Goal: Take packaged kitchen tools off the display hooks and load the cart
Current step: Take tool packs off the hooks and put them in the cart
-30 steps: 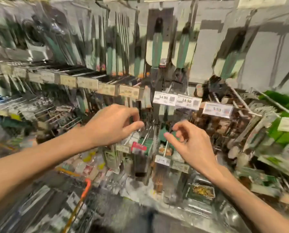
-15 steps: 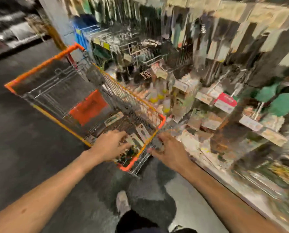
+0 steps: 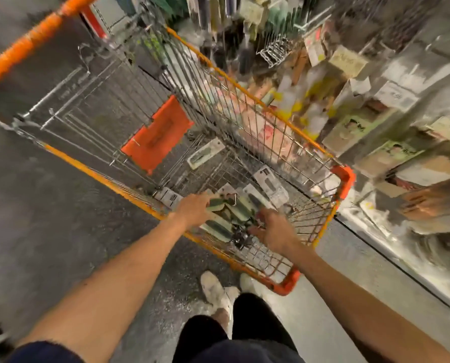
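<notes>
Packaged tools [image 3: 226,216] lie bunched low in the cart [image 3: 321,150] at lower centre of the frame, long axes running toward upper left, directly between the left hand [image 3: 195,209], fingers curled onto their upper end, and the right hand [image 3: 272,229], whose grip is unclear.

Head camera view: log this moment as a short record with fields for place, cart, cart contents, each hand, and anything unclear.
place: shop aisle, display shelves to the right of the cart
cart: orange-rimmed wire cart, orange flap inside
contents: flat packaged tools lying on the cart floor
left hand: inside the cart, on a bundle of green-handled packs
right hand: inside the cart, at the same bundle
unclear: motion blur hides whether the fingers grip or have let go
</notes>
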`<state>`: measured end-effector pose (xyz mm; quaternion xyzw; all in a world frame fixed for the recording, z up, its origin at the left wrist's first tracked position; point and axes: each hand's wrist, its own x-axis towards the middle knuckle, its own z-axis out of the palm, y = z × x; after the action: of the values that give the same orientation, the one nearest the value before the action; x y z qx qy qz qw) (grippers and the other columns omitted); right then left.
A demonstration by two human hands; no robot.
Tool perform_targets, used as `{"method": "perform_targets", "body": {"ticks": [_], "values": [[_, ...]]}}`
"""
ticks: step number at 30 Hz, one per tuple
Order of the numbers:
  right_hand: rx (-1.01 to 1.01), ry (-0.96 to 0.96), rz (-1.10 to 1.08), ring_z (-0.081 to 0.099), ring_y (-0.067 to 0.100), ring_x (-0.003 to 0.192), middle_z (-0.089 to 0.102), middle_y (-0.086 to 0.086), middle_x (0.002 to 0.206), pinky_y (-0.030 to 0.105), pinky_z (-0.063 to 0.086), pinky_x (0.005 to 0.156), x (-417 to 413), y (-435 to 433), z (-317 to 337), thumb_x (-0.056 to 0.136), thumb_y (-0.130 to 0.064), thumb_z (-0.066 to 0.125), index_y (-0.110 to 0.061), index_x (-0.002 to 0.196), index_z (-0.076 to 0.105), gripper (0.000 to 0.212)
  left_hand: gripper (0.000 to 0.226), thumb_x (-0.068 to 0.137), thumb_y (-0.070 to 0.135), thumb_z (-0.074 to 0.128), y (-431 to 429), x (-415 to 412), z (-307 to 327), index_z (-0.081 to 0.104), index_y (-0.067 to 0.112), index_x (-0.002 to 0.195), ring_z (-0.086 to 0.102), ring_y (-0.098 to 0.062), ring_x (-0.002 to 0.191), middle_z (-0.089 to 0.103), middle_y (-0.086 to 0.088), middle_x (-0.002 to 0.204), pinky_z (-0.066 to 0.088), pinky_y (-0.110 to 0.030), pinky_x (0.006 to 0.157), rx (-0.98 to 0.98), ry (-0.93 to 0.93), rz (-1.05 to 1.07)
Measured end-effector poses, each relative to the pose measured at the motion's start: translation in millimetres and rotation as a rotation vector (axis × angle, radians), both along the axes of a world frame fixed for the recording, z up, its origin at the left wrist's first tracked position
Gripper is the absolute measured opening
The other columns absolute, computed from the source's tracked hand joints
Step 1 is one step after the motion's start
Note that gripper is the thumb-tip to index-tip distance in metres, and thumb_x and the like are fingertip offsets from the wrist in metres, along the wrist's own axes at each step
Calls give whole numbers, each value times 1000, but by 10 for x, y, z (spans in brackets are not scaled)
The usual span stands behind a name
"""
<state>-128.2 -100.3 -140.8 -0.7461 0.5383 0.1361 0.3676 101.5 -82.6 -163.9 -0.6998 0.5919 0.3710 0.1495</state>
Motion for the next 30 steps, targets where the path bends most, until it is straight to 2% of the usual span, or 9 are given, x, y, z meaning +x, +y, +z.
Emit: {"method": "perform_targets", "body": {"ticks": [3,7,9,11,14,17,20,23,30], "values": [[93,18,-24,59,26,104,59,7,118,31,45,84,228,-228,-376,95,-36,62,-14,124,53,37,36,95,32,61,-247,313,-356,57,12,125,59,-28,112,62,-6,126,49,-39,88,134,-15,-25],[169,11,-4,61,25,94,60,3,99,34,52,75,532,-649,-960,96,-32,60,-17,109,55,21,40,91,18,68,-530,739,-880,53,15,128,56,-27,115,54,-5,132,47,-37,87,241,-52,-17],[157,1,40,60,28,101,62,8,110,34,51,79,710,-855,-1268,97,-28,58,-17,118,57,24,27,93,13,63,-666,950,-1174,49,20,115,53,-25,97,54,-7,121,43,-31,68,273,-60,-24],[180,35,67,53,31,122,55,12,134,38,44,99,918,-1045,-1572,99,-30,57,-13,133,54,38,28,92,13,63,-841,1098,-1373,44,22,111,49,-24,87,51,-7,105,36,-27,58,299,-77,-72],[226,76,130,47,35,130,51,15,137,42,43,103,1226,-1248,-2003,97,-32,57,-10,134,51,43,68,82,22,75,-993,1274,-1713,42,21,142,60,-28,105,59,-6,118,52,-39,82,349,-105,-193],[173,94,230,39,35,136,45,16,144,45,37,107,1448,-1357,-2318,95,-32,60,-10,141,42,54,82,71,35,85,-985,1408,-2000,44,28,142,49,-25,126,52,-3,137,42,-46,103,377,-106,-238],[110,202,395,24,36,146,28,17,156,51,33,112,1550,-1349,-2541,97,-48,51,-12,147,34,64,73,81,35,78,-922,1502,-2202,43,23,144,50,-26,127,52,-5,139,46,-44,97,425,-82,-340],[91,251,539,14,36,150,27,16,159,57,20,117,1633,-1294,-2674,93,-59,50,-17,143,45,66,54,89,29,71,-841,1534,-2316,50,16,138,57,-25,119,60,-5,128,53,-41,93,412,-93,-463],[133,292,621,27,31,143,47,8,143,58,27,112,1741,-1300,-2674,86,-54,63,-12,122,58,56,73,76,55,74,-925,1544,-2334,52,25,139,41,-25,131,55,-1,136,35,-44,109,431,-68,-588]]}}
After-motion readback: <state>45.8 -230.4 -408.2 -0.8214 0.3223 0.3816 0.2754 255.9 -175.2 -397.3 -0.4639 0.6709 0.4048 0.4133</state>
